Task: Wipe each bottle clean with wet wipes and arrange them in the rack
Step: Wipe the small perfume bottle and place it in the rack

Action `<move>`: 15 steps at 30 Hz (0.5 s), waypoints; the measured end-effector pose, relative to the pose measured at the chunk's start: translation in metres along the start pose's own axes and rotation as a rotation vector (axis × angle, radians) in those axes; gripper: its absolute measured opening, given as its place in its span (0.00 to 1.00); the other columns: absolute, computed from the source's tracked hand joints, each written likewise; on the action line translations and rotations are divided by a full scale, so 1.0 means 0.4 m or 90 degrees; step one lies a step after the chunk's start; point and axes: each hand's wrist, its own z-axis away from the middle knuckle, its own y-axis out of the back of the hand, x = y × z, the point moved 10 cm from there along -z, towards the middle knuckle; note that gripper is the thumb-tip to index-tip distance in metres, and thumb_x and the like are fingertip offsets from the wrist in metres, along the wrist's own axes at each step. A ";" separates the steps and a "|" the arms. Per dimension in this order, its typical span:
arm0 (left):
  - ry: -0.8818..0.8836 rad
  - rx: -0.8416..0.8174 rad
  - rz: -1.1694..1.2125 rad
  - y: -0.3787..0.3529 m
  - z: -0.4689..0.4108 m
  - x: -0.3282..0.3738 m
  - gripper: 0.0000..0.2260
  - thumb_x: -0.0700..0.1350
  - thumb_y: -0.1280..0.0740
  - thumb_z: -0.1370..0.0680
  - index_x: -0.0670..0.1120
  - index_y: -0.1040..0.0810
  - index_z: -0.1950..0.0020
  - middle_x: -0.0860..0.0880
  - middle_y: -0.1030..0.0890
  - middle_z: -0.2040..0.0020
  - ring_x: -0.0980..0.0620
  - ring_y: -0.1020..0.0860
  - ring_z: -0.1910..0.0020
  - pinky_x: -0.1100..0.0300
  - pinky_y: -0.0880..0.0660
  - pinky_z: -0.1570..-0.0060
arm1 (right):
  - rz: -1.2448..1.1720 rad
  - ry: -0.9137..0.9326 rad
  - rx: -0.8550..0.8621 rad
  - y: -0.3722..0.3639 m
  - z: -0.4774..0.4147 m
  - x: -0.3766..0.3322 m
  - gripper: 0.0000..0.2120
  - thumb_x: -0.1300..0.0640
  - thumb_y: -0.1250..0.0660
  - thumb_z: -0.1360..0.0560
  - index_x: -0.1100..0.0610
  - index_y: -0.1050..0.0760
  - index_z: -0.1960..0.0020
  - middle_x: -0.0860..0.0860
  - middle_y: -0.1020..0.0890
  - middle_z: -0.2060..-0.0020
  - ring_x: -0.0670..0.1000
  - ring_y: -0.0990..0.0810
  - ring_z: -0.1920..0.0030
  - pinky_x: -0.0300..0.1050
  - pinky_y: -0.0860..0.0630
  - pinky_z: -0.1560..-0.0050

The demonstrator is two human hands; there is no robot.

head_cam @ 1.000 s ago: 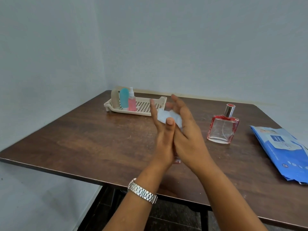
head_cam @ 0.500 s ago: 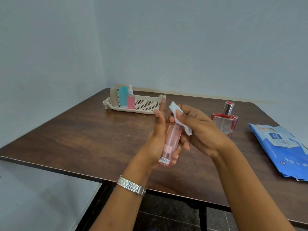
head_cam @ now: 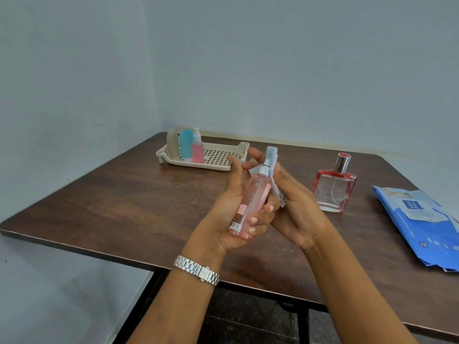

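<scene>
Pink bottle (head_cam: pixel 255 194), tilted, gripped in left hand (head_cam: pixel 223 219) — right hand (head_cam: pixel 298 212) pinching wipe (head_cam: pixel 271 157) against its neck

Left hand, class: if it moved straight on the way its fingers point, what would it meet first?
Probably the rack, near its right end, though depth is unclear from this one view.

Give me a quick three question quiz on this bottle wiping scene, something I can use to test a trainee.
1. True or false: the rack holds three bottles.
2. What does the right hand hold against the pink spray bottle: A wipe, B cap, C label?
3. Fill in: the wipes pack lies to the ____ of the perfume bottle.
Key: 1 true; 2 A; 3 right.
</scene>
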 end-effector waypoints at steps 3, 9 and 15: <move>-0.041 0.085 -0.135 0.004 0.010 0.014 0.27 0.69 0.56 0.25 0.58 0.21 0.50 0.45 0.26 0.73 0.57 0.31 0.82 0.69 0.33 0.83 | 0.066 0.043 0.054 0.015 -0.001 -0.014 0.17 0.50 0.46 0.20 0.50 0.26 0.36 0.53 0.21 0.45 0.48 0.20 0.52 0.46 0.20 0.49; -0.093 0.256 -0.591 0.031 0.037 0.079 0.34 0.70 0.57 0.31 0.67 0.56 0.25 0.45 0.22 0.71 0.52 0.25 0.77 0.60 0.25 0.76 | 0.306 0.094 0.084 0.046 -0.009 -0.058 0.14 0.54 0.38 0.23 0.61 0.24 0.43 0.57 0.20 0.58 0.52 0.22 0.60 0.43 0.24 0.58; -0.212 0.285 -0.855 -0.023 0.055 0.115 0.37 0.71 0.53 0.31 0.67 0.68 0.27 0.34 0.22 0.44 0.47 0.19 0.60 0.51 0.21 0.65 | 0.596 0.127 0.046 0.014 -0.011 -0.104 0.07 0.56 0.36 0.23 0.58 0.22 0.49 0.51 0.17 0.60 0.49 0.19 0.57 0.43 0.23 0.54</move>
